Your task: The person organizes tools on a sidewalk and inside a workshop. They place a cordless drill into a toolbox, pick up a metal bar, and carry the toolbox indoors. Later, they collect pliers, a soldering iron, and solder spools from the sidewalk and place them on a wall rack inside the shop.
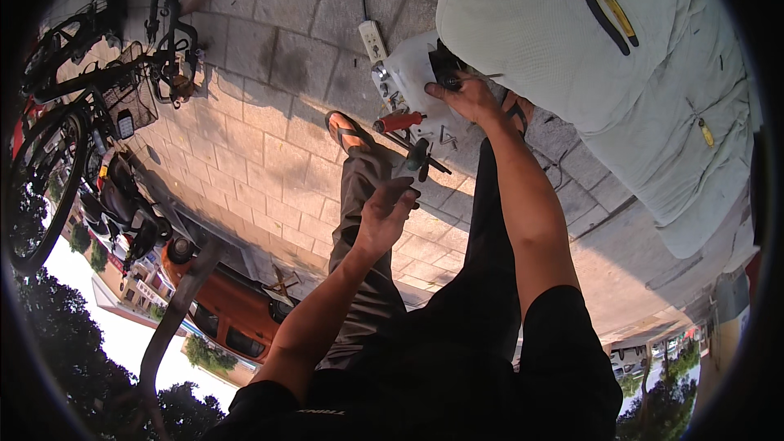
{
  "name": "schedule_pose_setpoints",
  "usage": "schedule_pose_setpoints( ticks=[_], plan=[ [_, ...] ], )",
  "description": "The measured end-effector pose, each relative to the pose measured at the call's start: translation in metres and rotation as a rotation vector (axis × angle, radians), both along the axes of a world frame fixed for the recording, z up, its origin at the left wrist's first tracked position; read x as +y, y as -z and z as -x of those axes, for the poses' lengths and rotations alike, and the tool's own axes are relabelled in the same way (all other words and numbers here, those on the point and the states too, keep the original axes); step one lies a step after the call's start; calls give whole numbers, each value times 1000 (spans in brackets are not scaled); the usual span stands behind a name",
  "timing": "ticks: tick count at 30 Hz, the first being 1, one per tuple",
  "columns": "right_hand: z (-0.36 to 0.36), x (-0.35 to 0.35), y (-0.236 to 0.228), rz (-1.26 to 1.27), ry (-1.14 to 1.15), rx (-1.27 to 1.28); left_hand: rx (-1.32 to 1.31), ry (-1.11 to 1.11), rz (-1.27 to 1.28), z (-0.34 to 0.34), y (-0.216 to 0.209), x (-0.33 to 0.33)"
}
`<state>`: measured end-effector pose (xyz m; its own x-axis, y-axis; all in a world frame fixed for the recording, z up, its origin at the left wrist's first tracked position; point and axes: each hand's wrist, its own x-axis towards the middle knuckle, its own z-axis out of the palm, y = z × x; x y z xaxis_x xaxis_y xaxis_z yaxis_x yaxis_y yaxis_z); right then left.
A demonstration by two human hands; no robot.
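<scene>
My left hand (pixel 383 220) is low over the paving in front of my legs. Its fingers are curled together around something dark at the fingertips that I cannot make out. Just beyond it lies a dark tool with a green part (pixel 418 155), beside a red-handled tool (pixel 399 122). Farther right, my right hand (pixel 469 98) is closed on a black part with a round end (pixel 448 81). That black part is at the edge of a whitish plastic sheet or bag (pixel 411 65), next to the white cloth; its far side is partly hidden.
Hex keys (pixel 447 138) lie on the ground near a white power strip (pixel 372 41) with a cable. Yellow-and-black pliers (pixel 603 2) and a small yellow-handled tool (pixel 706 133) rest on the white cloth (pixel 523 24). Bicycles (pixel 57 171) stand left; an orange car (pixel 233 302) is behind.
</scene>
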<state>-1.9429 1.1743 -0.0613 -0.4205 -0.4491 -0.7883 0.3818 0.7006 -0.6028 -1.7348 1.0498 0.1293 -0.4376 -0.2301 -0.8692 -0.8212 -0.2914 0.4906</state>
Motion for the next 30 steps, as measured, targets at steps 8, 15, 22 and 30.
schedule_pose_setpoints(
  ticks=[8, 15, 22, 30],
  plan=[
    [43, -16, -32, -276, -741, 142, -24, -8, -56, -11, 11, 10],
    [30, -27, -8, 42, -259, 78, 0, -6, -72, -15, 10, 14],
    [13, -38, 1, -73, -343, 365, 14, -10, -101, -21, 12, 5],
    [40, -35, -11, -15, -369, 325, 12, -50, -106, -37, 13, 4]
  ],
)
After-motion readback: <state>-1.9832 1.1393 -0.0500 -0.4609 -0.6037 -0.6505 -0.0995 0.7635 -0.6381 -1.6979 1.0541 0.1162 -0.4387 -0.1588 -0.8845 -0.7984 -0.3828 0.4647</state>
